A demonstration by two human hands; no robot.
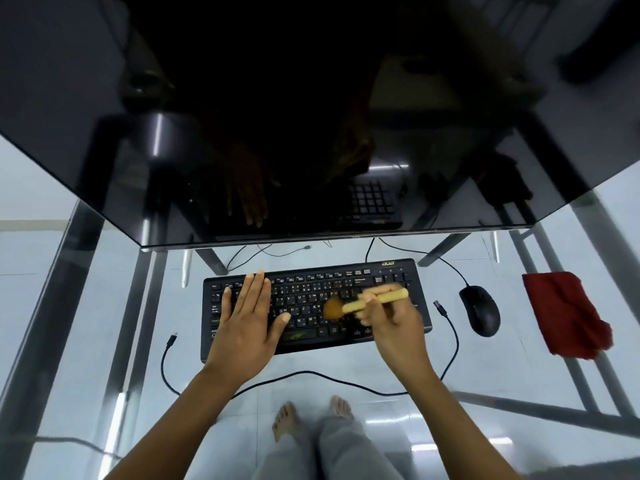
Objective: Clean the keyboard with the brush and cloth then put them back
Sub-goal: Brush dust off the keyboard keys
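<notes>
Seen from above: left hand (247, 318) open, laid flat on black keyboard (311, 306) at centre of glass table (104, 306). Right hand (391, 317) closed around brush (363, 302), bristles touching keys. Red cloth (564, 313) lay far right, beyond mouse (479, 310).

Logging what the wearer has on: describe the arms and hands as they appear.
Both arms are bare to the frame edge: no sleeves in view. The left hand and right hand wear no gloves, rings, watch or bands that I can see. The right hand is motion-blurred.
</notes>
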